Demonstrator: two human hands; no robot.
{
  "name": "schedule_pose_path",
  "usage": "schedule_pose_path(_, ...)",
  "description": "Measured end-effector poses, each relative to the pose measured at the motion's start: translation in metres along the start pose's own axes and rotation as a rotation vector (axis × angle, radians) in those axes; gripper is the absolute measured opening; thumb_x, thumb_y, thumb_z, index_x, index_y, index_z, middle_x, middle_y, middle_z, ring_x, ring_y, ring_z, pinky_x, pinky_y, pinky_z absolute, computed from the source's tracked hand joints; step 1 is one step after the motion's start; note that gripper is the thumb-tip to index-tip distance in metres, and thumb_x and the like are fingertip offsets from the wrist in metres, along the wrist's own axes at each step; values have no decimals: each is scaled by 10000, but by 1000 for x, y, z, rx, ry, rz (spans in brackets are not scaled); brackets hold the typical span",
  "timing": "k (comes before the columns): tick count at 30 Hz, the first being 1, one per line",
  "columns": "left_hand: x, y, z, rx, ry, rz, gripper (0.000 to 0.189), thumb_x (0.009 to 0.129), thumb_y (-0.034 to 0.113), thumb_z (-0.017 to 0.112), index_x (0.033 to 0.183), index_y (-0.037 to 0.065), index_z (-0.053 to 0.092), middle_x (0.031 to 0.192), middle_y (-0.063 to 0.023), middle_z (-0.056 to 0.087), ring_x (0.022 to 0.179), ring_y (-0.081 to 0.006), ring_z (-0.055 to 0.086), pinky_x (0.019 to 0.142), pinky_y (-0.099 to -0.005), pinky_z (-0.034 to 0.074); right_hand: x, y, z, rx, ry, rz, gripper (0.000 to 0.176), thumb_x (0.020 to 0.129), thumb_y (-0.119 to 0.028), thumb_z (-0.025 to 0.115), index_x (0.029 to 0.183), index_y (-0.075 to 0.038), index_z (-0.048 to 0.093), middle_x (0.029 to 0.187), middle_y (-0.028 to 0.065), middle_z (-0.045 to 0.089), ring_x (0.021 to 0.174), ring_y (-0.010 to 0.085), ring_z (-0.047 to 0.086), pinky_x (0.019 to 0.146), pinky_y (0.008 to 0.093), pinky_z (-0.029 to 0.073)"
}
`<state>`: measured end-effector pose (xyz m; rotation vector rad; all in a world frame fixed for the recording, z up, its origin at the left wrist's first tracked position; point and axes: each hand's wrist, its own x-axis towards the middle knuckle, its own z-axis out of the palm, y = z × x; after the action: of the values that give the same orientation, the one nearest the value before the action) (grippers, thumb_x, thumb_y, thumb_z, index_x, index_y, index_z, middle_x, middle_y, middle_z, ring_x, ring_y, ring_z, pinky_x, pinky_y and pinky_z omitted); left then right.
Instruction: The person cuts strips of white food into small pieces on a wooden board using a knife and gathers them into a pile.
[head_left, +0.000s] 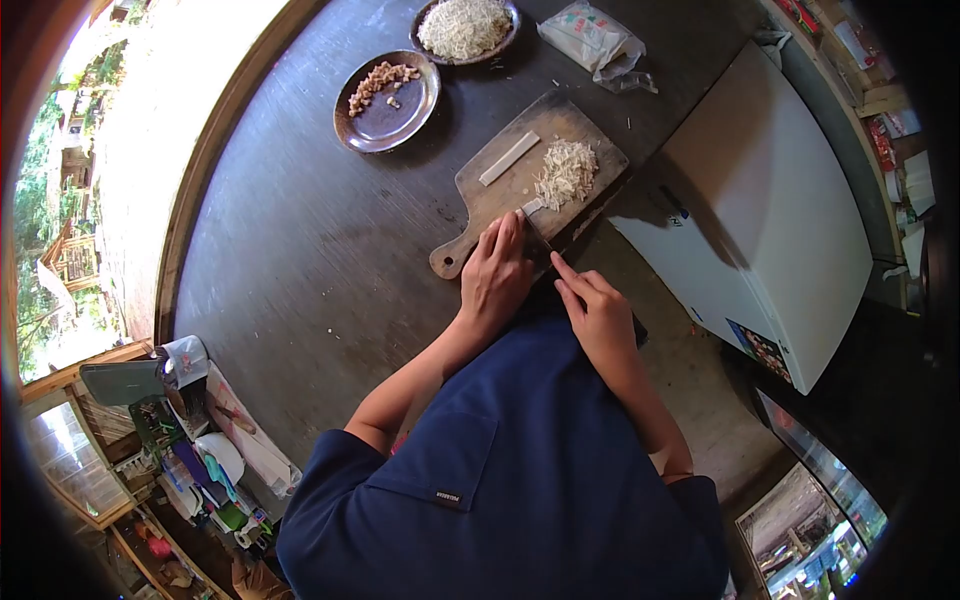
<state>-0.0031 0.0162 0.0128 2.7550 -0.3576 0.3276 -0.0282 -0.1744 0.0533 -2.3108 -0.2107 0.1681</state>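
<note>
A wooden cutting board (490,205) with a round handle lies at the table's near right edge. Closed over the end of a short pale piece (532,207), my left hand (497,270) presses it to the board with the fingertips. My right hand (597,305) grips a knife (538,232), its blade right beside the left fingertips; the handle is mostly hidden in the palm. A heap of thin pale shreds (567,173) sits just beyond the blade. Farther up the board rests one long pale strip (510,159).
A dark plate (400,125) with small brown pieces stands beyond the board, beside a second plate (513,38) heaped with pale shreds. A plastic bag (592,42) lies at the far side of the dark table (290,230). A white chest freezer (760,200) stands to the right.
</note>
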Motion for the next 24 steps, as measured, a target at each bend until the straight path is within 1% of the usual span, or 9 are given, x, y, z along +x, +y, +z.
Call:
schedule_pose_path(5,1,1,0,-10,10,-6,709,789,104,706,1464,-64,569,1464,-143,572,1317,-295,580,1086,-359,528,18,4,12,36,58,-76,447,1023,-219,722,1461,-294,680,898,90,666,740,326,707,664,446,575)
schedule_pose_path(9,2,-2,-1,-2,16,13,717,776,101,706,1458,-72,570,1458,-144,574,1319,-290,577,1094,-356,521,9,-1,3,-3,45,-80,446,1022,-214,724,1459,-288,683,895,90,666,733,322,703,661,445,571)
schedule_pose_path(12,2,-1,-3,-14,9,9,714,774,99,706,1454,-75,572,1456,-143,574,1321,-285,574,1092,-351,520,1,-2,-2,0,8,-27,443,1023,-211,722,1458,-280,684,893,93,668,728,323,699,662,448,568)
schedule_pose_path(15,2,-1,-2,-6,5,7,709,780,99,706,1453,-75,572,1456,-141,573,1322,-282,573,1091,-349,520,9,1,5,17,22,-39,440,1025,-216,721,1459,-282,684,895,94,669,728,324,699,661,448,567)
schedule_pose_path(18,1,-2,1,-11,4,2,707,782,98,704,1455,-73,572,1458,-139,573,1322,-281,574,1090,-346,521,18,3,11,56,64,-94,441,1027,-221,719,1461,-289,682,895,92,669,729,324,700,662,450,567)
schedule_pose_path(21,1,-3,0,-15,18,6,712,778,94,702,1460,-67,573,1459,-137,573,1323,-281,575,1087,-343,523,12,-4,4,28,57,-93,440,1028,-216,717,1461,-282,682,895,95,669,737,322,701,664,450,566)
schedule_pose_path(23,0,-2,-1,-21,20,12,716,775,91,703,1463,-63,573,1460,-136,574,1322,-281,575,1086,-342,525,2,-4,-3,-21,-13,-11,436,1029,-209,714,1459,-269,684,893,99,670,755,325,703,668,449,567)
schedule_pose_path(24,1,-3,-2,-24,11,10,720,777,93,710,1466,-59,572,1463,-135,573,1325,-280,574,1086,-341,526,1,-3,-4,-25,-17,-6,436,1029,-209,714,1459,-269,684,893,99,670,755,325,703,668,449,567)
